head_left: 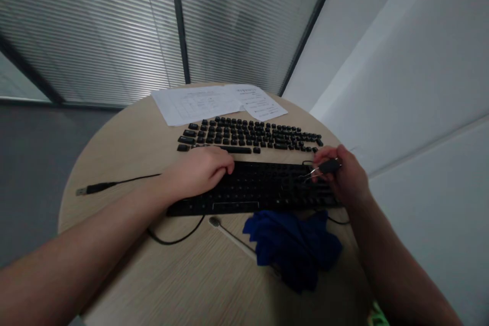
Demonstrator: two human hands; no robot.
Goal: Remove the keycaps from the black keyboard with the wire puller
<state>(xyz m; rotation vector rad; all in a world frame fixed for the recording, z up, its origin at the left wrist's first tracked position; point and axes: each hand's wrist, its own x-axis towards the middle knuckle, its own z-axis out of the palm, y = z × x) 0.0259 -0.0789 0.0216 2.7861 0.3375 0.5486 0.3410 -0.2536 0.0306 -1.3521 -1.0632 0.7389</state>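
Observation:
A black keyboard base (244,188) with its keycaps off over most of its face lies across the table. My left hand (202,169) rests on its upper left part, fingers curled together; whether anything is under them is hidden. In my right hand (346,175), above the right end of the base, is a small tool with a dark handle (330,165) and thin wire prongs, which point left and down at the base. Loose black keycaps (240,135) lie in rows behind the base, laid out like a keyboard.
A blue cloth (296,244) lies crumpled in front of the base, partly over a toothbrush (233,238). A cable with a USB plug (91,188) stretches left. Printed papers (206,104) lie at the round table's back edge, before a glass wall with blinds.

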